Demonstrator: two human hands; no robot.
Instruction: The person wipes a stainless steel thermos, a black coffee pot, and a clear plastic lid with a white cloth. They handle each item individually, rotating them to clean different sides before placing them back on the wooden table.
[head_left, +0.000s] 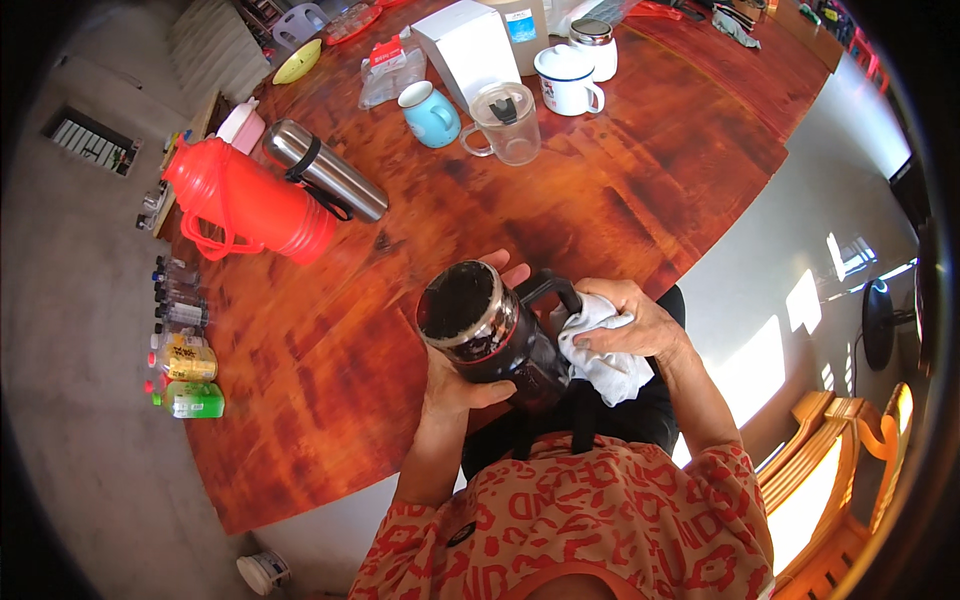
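The black mug (530, 360), tilted, is held above the person's lap at the near edge of the counter (330, 340). The left hand (447, 385) wraps it: thumb along the near side, the other fingers (516, 275) showing past the far side, with the mug between them. The right-hand fingers are bent, pinching a white cloth (610, 362) just beside the mug's handle (552, 285). Contact between cloth and mug wall cannot be confirmed. The right hand (642, 318) lies right of the handle.
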